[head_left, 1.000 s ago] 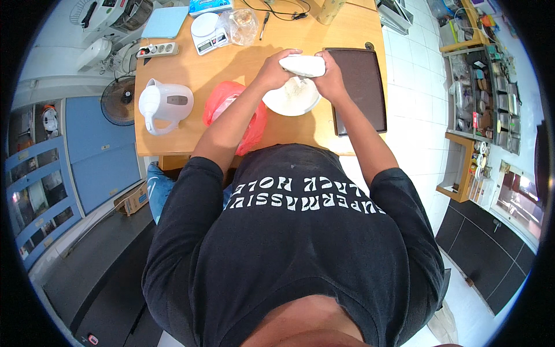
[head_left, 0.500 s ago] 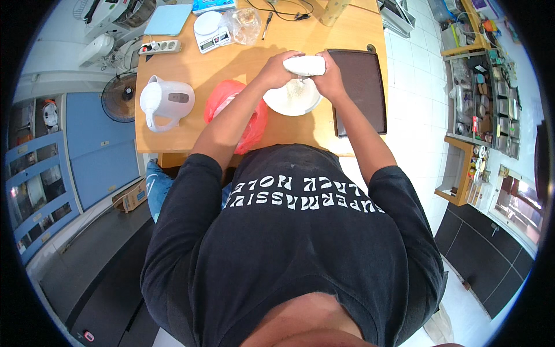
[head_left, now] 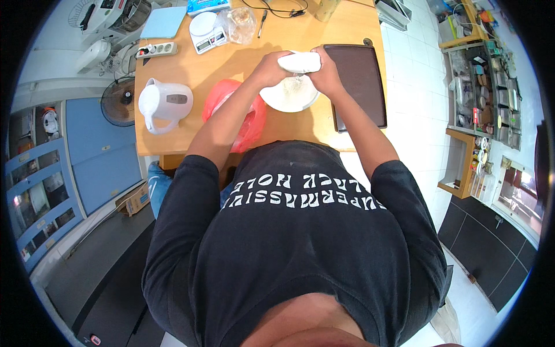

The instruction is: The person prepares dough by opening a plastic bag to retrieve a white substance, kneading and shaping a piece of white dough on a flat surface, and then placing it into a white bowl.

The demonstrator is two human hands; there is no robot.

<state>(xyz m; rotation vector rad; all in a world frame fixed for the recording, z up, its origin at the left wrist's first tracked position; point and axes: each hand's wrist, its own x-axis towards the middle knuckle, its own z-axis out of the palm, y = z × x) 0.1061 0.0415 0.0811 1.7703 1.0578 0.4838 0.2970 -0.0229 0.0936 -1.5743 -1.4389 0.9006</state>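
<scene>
Found white packet (head_left: 299, 62) gripped between left hand (head_left: 272, 69) and right hand (head_left: 325, 74), twelve o'clock from bowl (head_left: 290, 107). Noted dark tray (head_left: 359, 87) at three.

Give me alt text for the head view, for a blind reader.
A person's left hand and right hand hold a white object over a white bowl of pale powder on a wooden table. A red plastic bag and white kettle sit left of the bowl, a dark tray right.
</scene>
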